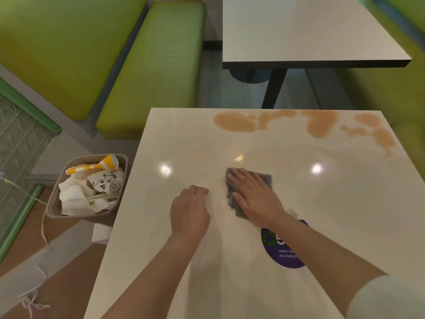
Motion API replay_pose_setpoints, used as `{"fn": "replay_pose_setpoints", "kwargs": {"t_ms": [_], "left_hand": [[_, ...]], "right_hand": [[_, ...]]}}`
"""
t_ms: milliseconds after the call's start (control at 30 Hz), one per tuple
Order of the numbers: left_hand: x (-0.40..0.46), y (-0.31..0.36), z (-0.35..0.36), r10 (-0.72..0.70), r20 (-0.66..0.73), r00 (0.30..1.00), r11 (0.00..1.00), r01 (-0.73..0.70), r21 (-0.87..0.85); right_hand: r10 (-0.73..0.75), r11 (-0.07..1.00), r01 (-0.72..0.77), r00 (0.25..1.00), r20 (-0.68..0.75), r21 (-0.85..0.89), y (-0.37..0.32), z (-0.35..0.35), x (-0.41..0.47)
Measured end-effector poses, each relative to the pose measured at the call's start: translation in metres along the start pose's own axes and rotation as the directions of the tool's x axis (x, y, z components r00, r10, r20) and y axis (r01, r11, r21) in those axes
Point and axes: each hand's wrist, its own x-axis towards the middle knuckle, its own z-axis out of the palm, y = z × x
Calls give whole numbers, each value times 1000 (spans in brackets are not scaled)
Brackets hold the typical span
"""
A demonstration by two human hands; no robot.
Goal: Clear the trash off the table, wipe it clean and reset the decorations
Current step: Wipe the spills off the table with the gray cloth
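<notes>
A glossy cream table (174,146) fills the lower middle of the view. Along its far edge lie orange-brown spill patches (236,122), running toward the right edge. My right hand (255,195) presses flat, fingers spread, on a grey cloth (265,179) near the table's centre. Just left of it, my left hand (190,209) rests on the table as a loose fist with nothing in it. A purple round sticker (287,256) on the table shows partly under my right forearm. Beside the table's left edge, a beige bin (56,199) holds crumpled paper trash and a yellow-and-white cup (101,165).
Green bench seats (156,65) stand beyond the table's far left corner. A second cream table (310,31) on a dark leg stands further back on the right. A white cord (43,224) hangs near the bin on the brown floor.
</notes>
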Motion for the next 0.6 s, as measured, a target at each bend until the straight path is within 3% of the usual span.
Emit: {"fn": "replay_pose_setpoints", "kwargs": {"t_ms": [167, 233, 300, 400, 533, 600], "left_hand": [[-6, -3, 2, 40, -80, 996, 999, -39, 11], [-7, -4, 2, 56, -97, 994, 998, -56, 5], [-7, -5, 4, 60, -84, 995, 998, -60, 9], [-7, -5, 1, 46, -42, 998, 999, -46, -2], [-6, -5, -7, -54, 49, 997, 998, 56, -40], [-7, -4, -7, -72, 46, 996, 995, 74, -59]], "right_hand": [[310, 951, -310, 946, -95, 22, 1, -4, 51], [249, 968, -245, 964, -91, 52, -27, 2, 52], [66, 998, -65, 996, -59, 5, -48, 13, 30], [-45, 999, 45, 999, -21, -17, -31, 14, 8], [249, 968, -250, 967, -58, -15, 3, 3, 23], [308, 951, -305, 946, -98, 40, -15, 8, 22]]}}
